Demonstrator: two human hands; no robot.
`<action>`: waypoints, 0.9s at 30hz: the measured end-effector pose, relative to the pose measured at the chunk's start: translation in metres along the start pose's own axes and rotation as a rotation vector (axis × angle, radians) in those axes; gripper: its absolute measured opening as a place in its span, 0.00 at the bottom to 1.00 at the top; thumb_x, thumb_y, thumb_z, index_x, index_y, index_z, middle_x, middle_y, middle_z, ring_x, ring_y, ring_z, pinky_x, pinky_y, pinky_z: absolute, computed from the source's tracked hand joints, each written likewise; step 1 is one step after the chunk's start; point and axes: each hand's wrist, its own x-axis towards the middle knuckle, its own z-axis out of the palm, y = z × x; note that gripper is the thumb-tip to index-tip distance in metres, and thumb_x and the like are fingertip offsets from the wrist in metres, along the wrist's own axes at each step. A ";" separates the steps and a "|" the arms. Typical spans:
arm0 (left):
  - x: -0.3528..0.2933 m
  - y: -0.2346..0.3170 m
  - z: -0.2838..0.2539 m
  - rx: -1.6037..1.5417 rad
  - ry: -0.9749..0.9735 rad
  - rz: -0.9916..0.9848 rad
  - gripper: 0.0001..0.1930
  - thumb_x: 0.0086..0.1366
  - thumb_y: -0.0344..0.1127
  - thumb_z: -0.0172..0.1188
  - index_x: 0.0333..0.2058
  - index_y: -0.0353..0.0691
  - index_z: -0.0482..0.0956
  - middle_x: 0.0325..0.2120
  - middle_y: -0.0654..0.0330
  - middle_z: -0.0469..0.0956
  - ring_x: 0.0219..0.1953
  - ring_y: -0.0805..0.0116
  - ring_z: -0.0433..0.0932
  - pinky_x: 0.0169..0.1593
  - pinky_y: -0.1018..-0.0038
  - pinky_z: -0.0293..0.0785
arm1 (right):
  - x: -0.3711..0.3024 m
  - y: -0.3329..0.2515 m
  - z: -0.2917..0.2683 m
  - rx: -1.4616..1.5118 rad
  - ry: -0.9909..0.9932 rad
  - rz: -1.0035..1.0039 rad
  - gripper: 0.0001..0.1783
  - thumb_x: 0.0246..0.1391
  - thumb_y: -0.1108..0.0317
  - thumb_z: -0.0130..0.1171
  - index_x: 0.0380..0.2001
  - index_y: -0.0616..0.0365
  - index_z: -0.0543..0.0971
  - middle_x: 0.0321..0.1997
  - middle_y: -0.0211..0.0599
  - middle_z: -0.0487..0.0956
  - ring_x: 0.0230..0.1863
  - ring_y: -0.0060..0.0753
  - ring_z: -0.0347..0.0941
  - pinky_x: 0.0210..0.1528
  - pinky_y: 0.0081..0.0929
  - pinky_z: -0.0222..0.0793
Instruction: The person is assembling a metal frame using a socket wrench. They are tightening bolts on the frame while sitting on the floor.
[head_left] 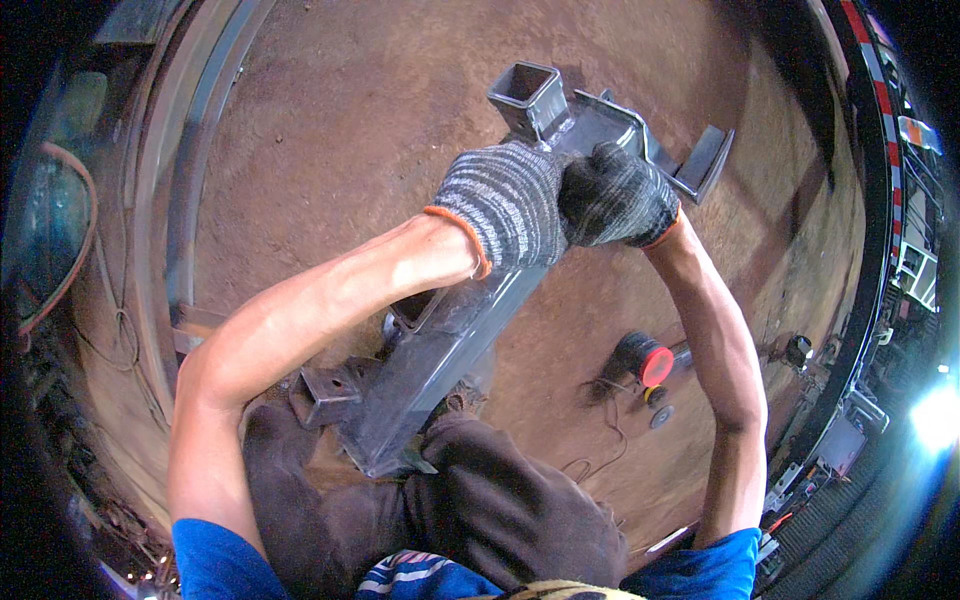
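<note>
A grey steel beam (430, 375) slants away from between my knees, with a short square tube (527, 95) standing up near its far end. A flat plate with raised edges (605, 125) is joined beside that tube. Both my hands wear grey striped knit gloves with orange cuffs and meet over the beam's far part. My left hand (508, 208) is curled, its back up and its fingers hidden. Against it sits my right hand (618, 197), bunched like a fist near the plate. Whatever they grip is hidden beneath the gloves.
On the dirt floor to the right lies a black cylindrical thing with a red round face (656, 366), beside a small grey disc (661, 416) and a thin cord. Long metal rails (205, 150) run along the left. A bracket (330, 393) juts from the beam's near end.
</note>
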 end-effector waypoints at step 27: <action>-0.012 -0.005 -0.019 0.111 -0.096 0.059 0.17 0.55 0.36 0.58 0.44 0.37 0.76 0.30 0.44 0.80 0.34 0.46 0.81 0.34 0.56 0.77 | 0.030 -0.030 -0.007 0.604 -0.519 0.554 0.29 0.44 0.43 0.60 0.49 0.44 0.76 0.53 0.32 0.75 0.49 0.40 0.68 0.49 0.39 0.59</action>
